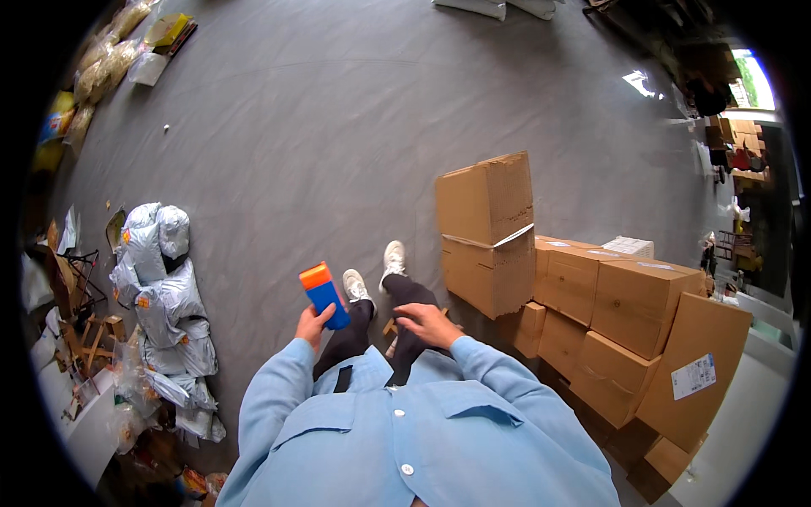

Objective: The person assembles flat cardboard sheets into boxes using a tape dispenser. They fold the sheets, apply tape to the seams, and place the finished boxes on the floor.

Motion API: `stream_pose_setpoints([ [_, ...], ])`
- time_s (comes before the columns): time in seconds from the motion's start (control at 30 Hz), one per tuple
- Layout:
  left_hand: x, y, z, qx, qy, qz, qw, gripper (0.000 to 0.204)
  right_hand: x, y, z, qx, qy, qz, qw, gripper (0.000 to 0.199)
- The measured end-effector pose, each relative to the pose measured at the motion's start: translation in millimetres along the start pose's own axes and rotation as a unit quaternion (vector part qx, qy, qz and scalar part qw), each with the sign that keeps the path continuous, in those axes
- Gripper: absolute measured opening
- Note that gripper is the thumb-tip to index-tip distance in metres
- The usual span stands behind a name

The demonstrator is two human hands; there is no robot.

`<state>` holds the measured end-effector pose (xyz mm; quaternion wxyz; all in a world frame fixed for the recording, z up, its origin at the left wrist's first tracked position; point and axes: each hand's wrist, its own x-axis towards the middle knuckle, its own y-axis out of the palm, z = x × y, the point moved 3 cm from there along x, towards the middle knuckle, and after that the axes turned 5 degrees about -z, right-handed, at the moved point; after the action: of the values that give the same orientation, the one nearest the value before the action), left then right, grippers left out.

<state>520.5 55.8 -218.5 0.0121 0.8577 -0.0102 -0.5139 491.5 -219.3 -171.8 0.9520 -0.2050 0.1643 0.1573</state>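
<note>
My left hand (312,327) is wrapped round a slim blue and orange box (330,306), held upright with its orange end uppermost. Thumb and fingers press on the lower blue part; what the far fingers do is hidden. Over my right thigh hangs my right hand (431,327), fingers stretched out and holding nothing. Beneath the hands show my dark trousers and white shoes (394,258) on the grey floor. Parts of a wooden stool (390,327) peek out by my legs.
To my right stand flattened cardboard boxes (486,232) tied with a white strap, beside stacked closed cartons (635,306). Silver plastic parcels (160,291) are heaped on the left. Filled bags (106,72) lie far left, and white sacks (473,7) at the far edge.
</note>
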Motion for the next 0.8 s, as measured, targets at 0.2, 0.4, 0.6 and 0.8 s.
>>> stream_pose_setpoints([
  [0.2,-11,48,0,-0.092,-0.021,0.062,0.994,0.049,45,54,15,0.195,0.063,-0.002,0.979,0.047],
  [0.4,4,83,40,-0.128,-0.058,0.159,0.977,0.056,61,40,-44,0.262,0.195,0.091,0.941,0.045],
  [0.6,53,89,57,0.152,0.141,0.089,0.974,0.052,54,-18,-128,0.111,0.197,-0.056,0.973,0.048],
  [0.8,114,-3,140,0.492,0.195,-0.105,0.842,0.055,79,-58,-184,-0.205,0.118,-0.112,0.965,0.046],
])
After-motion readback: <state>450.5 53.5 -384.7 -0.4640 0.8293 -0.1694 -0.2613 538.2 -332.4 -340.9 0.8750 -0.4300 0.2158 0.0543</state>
